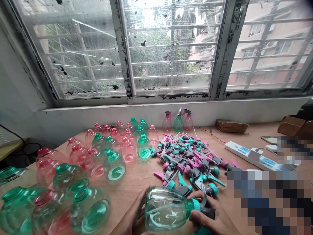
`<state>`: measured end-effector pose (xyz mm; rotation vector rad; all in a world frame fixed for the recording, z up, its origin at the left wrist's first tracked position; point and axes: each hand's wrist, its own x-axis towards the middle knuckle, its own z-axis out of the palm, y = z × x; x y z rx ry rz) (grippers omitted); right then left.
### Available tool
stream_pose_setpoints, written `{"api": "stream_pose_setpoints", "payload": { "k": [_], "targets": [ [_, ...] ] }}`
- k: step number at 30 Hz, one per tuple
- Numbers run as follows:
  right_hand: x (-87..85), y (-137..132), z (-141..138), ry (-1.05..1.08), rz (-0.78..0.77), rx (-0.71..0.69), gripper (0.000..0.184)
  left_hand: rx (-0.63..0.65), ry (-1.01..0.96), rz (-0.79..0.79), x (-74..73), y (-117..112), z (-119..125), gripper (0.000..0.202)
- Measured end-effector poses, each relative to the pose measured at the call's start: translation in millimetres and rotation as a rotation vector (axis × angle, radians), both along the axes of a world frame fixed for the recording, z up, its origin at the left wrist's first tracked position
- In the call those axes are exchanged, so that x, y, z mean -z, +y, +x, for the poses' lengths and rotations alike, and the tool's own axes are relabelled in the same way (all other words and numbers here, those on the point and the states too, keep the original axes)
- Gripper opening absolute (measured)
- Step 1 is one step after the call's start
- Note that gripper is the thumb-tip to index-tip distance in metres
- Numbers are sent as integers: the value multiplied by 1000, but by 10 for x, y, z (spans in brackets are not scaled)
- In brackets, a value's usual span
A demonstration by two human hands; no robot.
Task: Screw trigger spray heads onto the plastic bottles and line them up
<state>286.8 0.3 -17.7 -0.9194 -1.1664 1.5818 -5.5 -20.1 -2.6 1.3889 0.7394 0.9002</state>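
Note:
At the bottom centre I hold a clear green spray bottle (165, 209) on its side. My left hand (130, 217) wraps round the bottle's body from the left. On the right, my right hand (211, 217) grips the grey and teal trigger sprayer head (204, 209) at the bottle's neck. Just beyond my hands, a pile of loose pink, teal and grey sprayer heads (189, 160) lies on the wooden table (137, 178).
Several open pink and green bottles (97, 163) stand on the left half of the table. Three bottles with sprayer heads (178, 121) stand by the wall under the window. A white power strip (254, 155), a brown packet (231, 126) and a cardboard box (294, 125) are at the right.

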Motion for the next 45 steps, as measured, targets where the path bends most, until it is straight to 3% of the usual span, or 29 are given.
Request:
{"api": "stream_pose_setpoints", "payload": {
  "k": [5,9,14,18,24,32,37,45],
  "targets": [
    [2,3,-5,-14,14,-10,54,-81,100,40,3,2,-24,81],
    [17,8,-3,-26,34,-20,53,-26,67,74,-42,-3,-59,93],
    [48,24,11,-42,57,-20,54,-19,44,52,-103,-29,8,79],
    [50,25,8,-45,57,-11,53,-51,40,57,-20,-7,5,79],
    [26,9,-17,-96,44,-2,61,63,-71,43,92,79,-73,89],
    [67,33,4,-93,51,-12,60,10,63,44,-14,16,-19,80],
    [78,26,2,-103,63,-11,56,42,-11,74,36,31,-48,99],
    [18,5,34,-129,44,-22,54,36,79,151,-56,41,-18,83]
  ]
}}
